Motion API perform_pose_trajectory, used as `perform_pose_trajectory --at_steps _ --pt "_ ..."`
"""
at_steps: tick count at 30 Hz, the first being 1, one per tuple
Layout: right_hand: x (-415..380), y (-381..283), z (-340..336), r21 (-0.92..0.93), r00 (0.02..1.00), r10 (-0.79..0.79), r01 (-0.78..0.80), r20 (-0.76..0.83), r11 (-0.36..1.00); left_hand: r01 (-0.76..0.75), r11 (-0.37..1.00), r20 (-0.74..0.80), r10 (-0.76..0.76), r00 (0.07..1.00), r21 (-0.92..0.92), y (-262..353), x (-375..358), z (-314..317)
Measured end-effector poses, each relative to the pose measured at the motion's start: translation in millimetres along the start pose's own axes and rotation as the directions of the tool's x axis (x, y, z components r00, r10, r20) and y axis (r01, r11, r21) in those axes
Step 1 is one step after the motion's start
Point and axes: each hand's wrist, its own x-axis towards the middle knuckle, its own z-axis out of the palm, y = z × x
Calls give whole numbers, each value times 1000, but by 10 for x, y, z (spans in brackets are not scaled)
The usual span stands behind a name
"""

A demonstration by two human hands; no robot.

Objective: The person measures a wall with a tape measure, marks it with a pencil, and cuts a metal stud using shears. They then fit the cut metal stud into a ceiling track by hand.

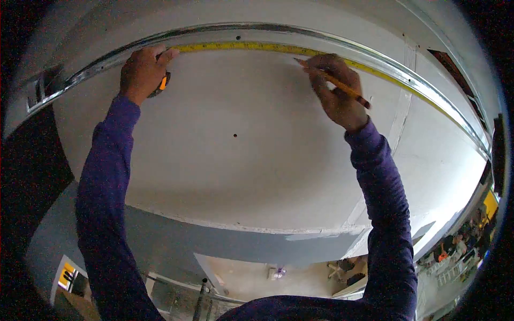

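Along a shiny metal rail at the top of a pale panel runs a yellow tape measure blade. My left hand is closed on the tape measure at the blade's left end; its black and orange case shows below my fingers. My right hand grips a pencil, its tip pointing up and left just under the blade. The fingers of that hand rest at the blade's lower edge, overlapping part of it.
Small dark holes mark the panel. Below it are a grey wall band and a doorway with a floor beyond. Assorted clutter lies at the lower right. A dark opening is at the upper right.
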Motion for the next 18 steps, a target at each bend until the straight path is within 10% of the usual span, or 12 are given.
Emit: perform_pose_trajectory --at_steps 9,14,18 --pt "110 139 424 -172 989 107 -123 -101 977 -159 978 -136 178 975 137 -278 36 339" --pt "127 240 454 -464 983 -166 114 -74 879 55 992 143 -71 987 113 69 -14 24" --pt "134 177 443 -434 975 -213 165 -63 885 -47 998 -62 50 997 50 -166 -7 278"
